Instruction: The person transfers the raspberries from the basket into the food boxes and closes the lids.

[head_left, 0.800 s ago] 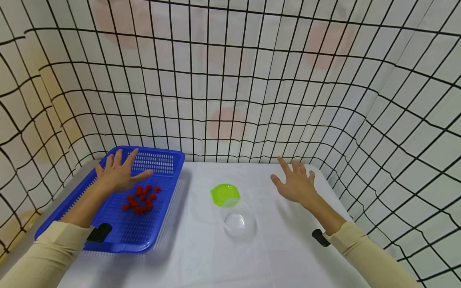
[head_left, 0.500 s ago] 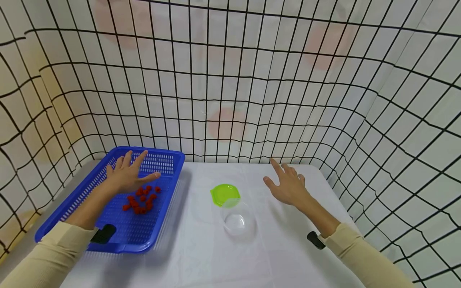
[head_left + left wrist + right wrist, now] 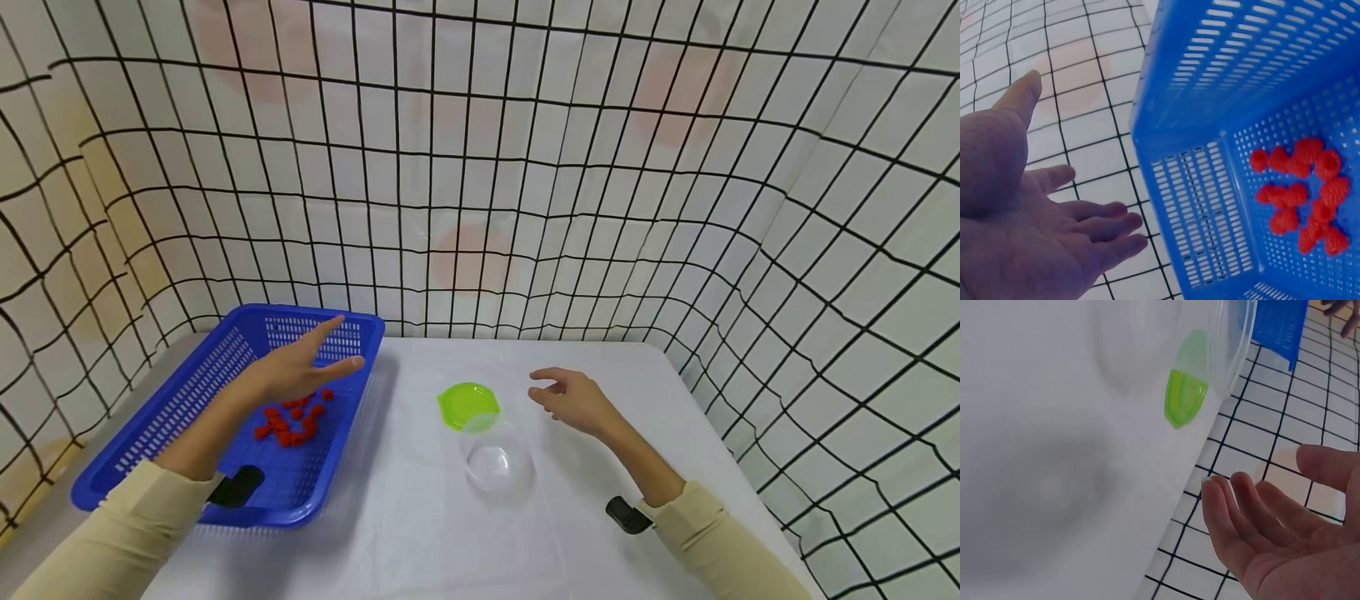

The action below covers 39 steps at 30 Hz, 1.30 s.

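Left hand (image 3: 288, 373) and right hand (image 3: 576, 402) drifted inward, grips loose, holding nothing. Slotted blue plastic basket (image 3: 288, 477)'s got bumpy red berries (image 3: 1335, 190), clear round tub (image 3: 491, 467) sits right of it.

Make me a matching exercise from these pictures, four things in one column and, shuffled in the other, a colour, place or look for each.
Things:
1. Basket
2. Berry-shaped pieces
3. Lid
4. Bowl

Descriptions:
A. Clear and see-through
B. Green, partly seen through the bowl
C. Red, clustered inside the basket
D. Blue, with slotted walls

Pairs: 1-D, 2-C, 3-B, 4-A
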{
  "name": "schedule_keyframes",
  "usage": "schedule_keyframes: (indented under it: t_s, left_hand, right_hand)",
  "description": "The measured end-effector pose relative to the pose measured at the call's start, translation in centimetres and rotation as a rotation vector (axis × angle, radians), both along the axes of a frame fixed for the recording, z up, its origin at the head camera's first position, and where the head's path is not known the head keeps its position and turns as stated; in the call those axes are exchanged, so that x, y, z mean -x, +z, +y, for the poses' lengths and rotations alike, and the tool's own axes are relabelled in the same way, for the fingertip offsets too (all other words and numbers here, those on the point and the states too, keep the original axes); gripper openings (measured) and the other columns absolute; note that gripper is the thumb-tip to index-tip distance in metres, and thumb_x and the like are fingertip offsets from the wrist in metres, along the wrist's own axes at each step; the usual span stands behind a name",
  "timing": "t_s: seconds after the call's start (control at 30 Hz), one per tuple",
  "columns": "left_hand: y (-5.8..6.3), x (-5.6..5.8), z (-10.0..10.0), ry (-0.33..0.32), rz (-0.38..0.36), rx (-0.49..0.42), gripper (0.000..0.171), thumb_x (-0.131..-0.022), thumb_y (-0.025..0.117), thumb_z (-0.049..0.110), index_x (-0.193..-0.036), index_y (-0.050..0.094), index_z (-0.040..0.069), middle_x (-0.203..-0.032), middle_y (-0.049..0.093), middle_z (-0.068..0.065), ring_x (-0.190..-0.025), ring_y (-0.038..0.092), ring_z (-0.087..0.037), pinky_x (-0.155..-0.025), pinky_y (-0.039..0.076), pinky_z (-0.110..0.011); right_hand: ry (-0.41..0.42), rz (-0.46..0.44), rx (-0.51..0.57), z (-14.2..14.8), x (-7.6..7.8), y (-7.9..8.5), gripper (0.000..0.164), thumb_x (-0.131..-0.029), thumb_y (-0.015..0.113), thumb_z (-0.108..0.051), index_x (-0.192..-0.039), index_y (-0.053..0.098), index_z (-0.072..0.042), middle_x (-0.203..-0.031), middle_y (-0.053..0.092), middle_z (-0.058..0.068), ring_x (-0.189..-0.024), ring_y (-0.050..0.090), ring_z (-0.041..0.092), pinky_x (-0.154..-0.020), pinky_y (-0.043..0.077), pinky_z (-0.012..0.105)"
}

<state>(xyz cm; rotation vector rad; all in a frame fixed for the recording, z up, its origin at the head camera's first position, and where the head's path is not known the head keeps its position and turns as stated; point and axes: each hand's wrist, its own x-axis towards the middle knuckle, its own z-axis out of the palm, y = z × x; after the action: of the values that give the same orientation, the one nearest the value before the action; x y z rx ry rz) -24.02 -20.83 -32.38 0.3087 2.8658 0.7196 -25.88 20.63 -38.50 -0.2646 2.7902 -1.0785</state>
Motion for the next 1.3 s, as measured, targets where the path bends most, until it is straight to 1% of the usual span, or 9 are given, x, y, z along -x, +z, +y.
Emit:
schedule_keyframes:
  t_s: [0.07, 0.23, 0.37, 0.47, 0.57, 0.77, 0.83, 1.03, 1.3]
  left_hand:
    - [0.1, 0.0, 0.4, 0.003, -0.013, -0.007, 0.096, -0.097, 0.048, 0.068, -0.163, 0.011, 0.009, -0.162, 0.019, -0.034, -0.143, 0.026, -0.060, -0.112, 0.027, -0.075]
    - [0.1, 0.2, 0.8, 0.009, -0.012, -0.024, 0.091, -0.098, 0.048, 0.066, -0.161, 0.021, 0.007, -0.161, 0.027, -0.032, -0.144, 0.028, -0.056, -0.113, 0.027, -0.074]
    - [-0.1, 0.4, 0.5, 0.004, 0.004, -0.024, 0.088, -0.098, 0.048, 0.065, -0.160, 0.027, 0.005, -0.154, 0.039, -0.033, -0.140, 0.038, -0.053, -0.110, 0.034, -0.072]
    - [-0.2, 0.6, 0.2, 0.019, -0.014, -0.027, 0.088, -0.098, 0.047, 0.066, -0.159, 0.030, 0.004, -0.149, 0.045, -0.033, -0.137, 0.044, -0.053, -0.108, 0.037, -0.071]
    - [-0.2, 0.8, -0.1, 0.044, -0.036, -0.032, 0.089, -0.098, 0.046, 0.067, -0.158, 0.031, 0.003, -0.149, 0.045, -0.033, -0.136, 0.044, -0.054, -0.108, 0.037, -0.071]
    - [-0.5, 1.0, -1.2, 0.083, -0.041, -0.047, 0.084, -0.100, 0.046, 0.065, -0.157, 0.034, 0.004, -0.149, 0.045, -0.034, -0.136, 0.042, -0.055, -0.108, 0.037, -0.072]
    - [-0.6, 1.1, -1.6, 0.090, -0.037, -0.051, 0.080, -0.101, 0.046, 0.061, -0.156, 0.036, 0.003, -0.148, 0.046, -0.034, -0.134, 0.045, -0.054, -0.107, 0.038, -0.071]
    - [-0.9, 1.6, -2.8, 0.112, -0.062, -0.111, 0.071, -0.105, 0.048, 0.049, -0.151, 0.039, -0.004, -0.135, 0.059, -0.034, -0.116, 0.066, -0.044, -0.098, 0.052, -0.060]
    - [-1.1, 1.9, -4.6, 0.135, -0.087, -0.192, 0.060, -0.108, 0.048, 0.032, -0.145, 0.041, -0.014, -0.135, 0.056, -0.038, -0.117, 0.064, -0.046, -0.096, 0.056, -0.053]
  right_hand:
    - [0.007, -0.055, 0.070, -0.1, 0.0, -0.4, 0.041, -0.098, 0.066, -0.030, -0.133, 0.065, -0.008, -0.114, 0.074, 0.017, -0.093, 0.071, 0.029, -0.079, 0.062, 0.037]
    - [0.002, -0.156, 0.230, -0.2, 0.0, -1.5, 0.037, -0.095, 0.070, -0.024, -0.125, 0.069, 0.000, -0.116, 0.072, 0.021, -0.090, 0.071, 0.028, -0.079, 0.063, 0.036]
    - [-0.008, -0.219, 0.316, -0.3, -0.2, -2.4, 0.039, -0.094, 0.071, -0.023, -0.123, 0.069, 0.004, -0.113, 0.070, 0.022, -0.086, 0.070, 0.023, -0.078, 0.063, 0.036]
    - [-0.006, -0.262, 0.349, -0.3, -0.4, -2.8, 0.039, -0.094, 0.072, -0.023, -0.122, 0.069, 0.004, -0.106, 0.070, 0.019, -0.086, 0.070, 0.024, -0.077, 0.063, 0.036]
    - [-0.004, -0.290, 0.366, -0.2, -0.6, -3.2, 0.038, -0.094, 0.072, -0.021, -0.121, 0.069, 0.005, -0.100, 0.069, 0.015, -0.083, 0.070, 0.023, -0.075, 0.063, 0.036]
    - [-0.022, -0.297, 0.383, -0.2, -0.8, -4.2, 0.036, -0.092, 0.073, -0.020, -0.117, 0.071, 0.005, -0.100, 0.070, 0.015, -0.079, 0.067, 0.019, -0.075, 0.063, 0.032]
    - [-0.030, -0.307, 0.396, -0.1, -0.8, -4.5, 0.035, -0.092, 0.074, -0.020, -0.116, 0.072, 0.005, -0.102, 0.071, 0.016, -0.079, 0.067, 0.018, -0.075, 0.063, 0.031]
    - [-0.052, -0.323, 0.430, -0.2, -0.9, -5.0, 0.036, -0.090, 0.075, -0.017, -0.116, 0.071, 0.007, -0.104, 0.072, 0.020, -0.077, 0.066, 0.018, -0.072, 0.063, 0.030]
    - [-0.087, -0.344, 0.481, -0.3, -0.8, -5.0, 0.031, -0.089, 0.075, -0.011, -0.115, 0.072, 0.006, -0.112, 0.072, 0.022, -0.075, 0.066, 0.017, -0.072, 0.063, 0.029]
